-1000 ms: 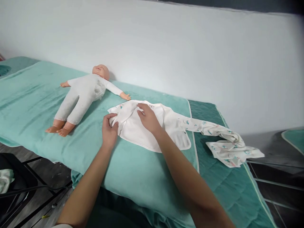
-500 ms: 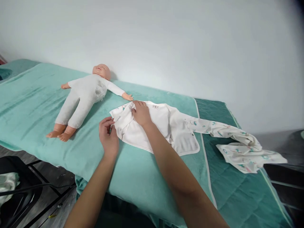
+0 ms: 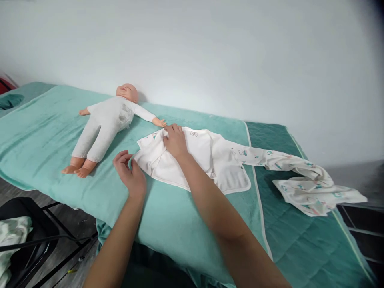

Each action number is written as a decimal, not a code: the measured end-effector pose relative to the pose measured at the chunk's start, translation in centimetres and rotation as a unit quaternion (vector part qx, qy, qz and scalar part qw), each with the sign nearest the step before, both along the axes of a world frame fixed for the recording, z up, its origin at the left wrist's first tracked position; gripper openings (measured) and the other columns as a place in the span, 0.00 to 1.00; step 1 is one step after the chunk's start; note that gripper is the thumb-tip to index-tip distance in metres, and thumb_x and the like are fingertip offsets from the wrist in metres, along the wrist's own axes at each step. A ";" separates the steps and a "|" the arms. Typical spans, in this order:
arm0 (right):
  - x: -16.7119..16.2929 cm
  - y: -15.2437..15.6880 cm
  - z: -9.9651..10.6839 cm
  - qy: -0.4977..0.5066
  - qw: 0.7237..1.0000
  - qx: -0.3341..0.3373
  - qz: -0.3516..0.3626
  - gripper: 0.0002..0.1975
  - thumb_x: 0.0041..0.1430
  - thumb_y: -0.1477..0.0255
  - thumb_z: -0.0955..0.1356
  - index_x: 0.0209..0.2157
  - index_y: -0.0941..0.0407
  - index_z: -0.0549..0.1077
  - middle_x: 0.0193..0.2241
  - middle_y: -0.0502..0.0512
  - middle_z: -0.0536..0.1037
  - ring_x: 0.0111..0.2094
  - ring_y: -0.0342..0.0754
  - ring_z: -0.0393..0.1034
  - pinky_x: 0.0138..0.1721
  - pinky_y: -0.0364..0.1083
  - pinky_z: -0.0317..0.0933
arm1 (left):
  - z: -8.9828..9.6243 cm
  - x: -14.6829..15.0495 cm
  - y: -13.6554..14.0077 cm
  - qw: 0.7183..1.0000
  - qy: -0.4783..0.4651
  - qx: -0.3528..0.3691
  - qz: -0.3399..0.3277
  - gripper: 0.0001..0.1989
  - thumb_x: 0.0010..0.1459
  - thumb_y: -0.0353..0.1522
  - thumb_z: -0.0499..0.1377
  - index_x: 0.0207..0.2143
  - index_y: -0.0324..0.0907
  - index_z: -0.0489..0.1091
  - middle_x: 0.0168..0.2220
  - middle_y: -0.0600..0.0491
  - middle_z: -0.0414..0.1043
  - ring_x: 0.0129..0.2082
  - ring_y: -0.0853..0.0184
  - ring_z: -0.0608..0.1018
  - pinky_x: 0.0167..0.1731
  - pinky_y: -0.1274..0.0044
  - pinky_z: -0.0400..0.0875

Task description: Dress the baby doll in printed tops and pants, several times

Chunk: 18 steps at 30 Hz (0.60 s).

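Shirt (image 3: 199,156) lies open beside the doll (image 3: 109,114). Our left hand (image 3: 130,174) pinches its edge, apparently for tension; our right hand (image 3: 175,141), apart, covers the collar (image 3: 187,130), likely as anchor, grip unclear.

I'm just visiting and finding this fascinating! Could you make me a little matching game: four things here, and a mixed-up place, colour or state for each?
Things:
1 doll
2 shirt
3 chair
4 right hand

Descriptions:
A black, at the lower left of the picture, with a green-and-white cloth on it
B touching fabric, near a neckline
C on its back, arms spread
D white, with a patterned sleeve

Right pairs: 1-C, 2-D, 3-A, 4-B
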State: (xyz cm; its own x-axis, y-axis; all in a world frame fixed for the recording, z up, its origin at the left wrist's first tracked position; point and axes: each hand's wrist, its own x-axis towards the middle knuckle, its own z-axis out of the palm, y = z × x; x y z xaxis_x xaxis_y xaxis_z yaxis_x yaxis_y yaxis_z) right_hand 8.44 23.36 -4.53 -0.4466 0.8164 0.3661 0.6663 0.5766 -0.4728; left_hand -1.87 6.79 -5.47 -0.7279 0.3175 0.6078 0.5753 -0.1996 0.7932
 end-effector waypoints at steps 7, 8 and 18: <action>-0.4 -2.8 -0.4 -0.002 0.992 -0.012 0.129 0.18 0.71 0.69 0.62 0.58 0.60 0.70 0.59 0.66 0.72 0.60 0.59 0.63 0.64 0.58 0.55 | 0.2 0.9 -0.1 0.945 0.186 -0.190 -0.190 0.08 0.63 0.28 0.53 0.41 0.45 0.71 0.39 0.51 0.77 0.41 0.63 0.78 0.44 0.70 0.70; -0.5 -3.2 -0.5 0.003 0.987 -0.018 0.157 0.20 0.71 0.68 0.62 0.60 0.60 0.68 0.63 0.67 0.69 0.64 0.59 0.60 0.67 0.59 0.51 | 0.2 1.0 0.0 0.935 0.204 -0.214 -0.197 0.08 0.63 0.30 0.53 0.41 0.45 0.71 0.38 0.51 0.77 0.39 0.63 0.78 0.42 0.70 0.70; 6.6 -7.1 1.0 0.087 0.983 -0.042 0.156 0.22 0.67 0.75 0.62 0.62 0.59 0.68 0.65 0.65 0.67 0.69 0.54 0.57 0.70 0.56 0.54 | 0.2 -0.7 1.2 0.905 0.275 -0.299 -0.130 0.10 0.63 0.29 0.52 0.42 0.42 0.72 0.42 0.45 0.77 0.46 0.55 0.75 0.49 0.65 0.69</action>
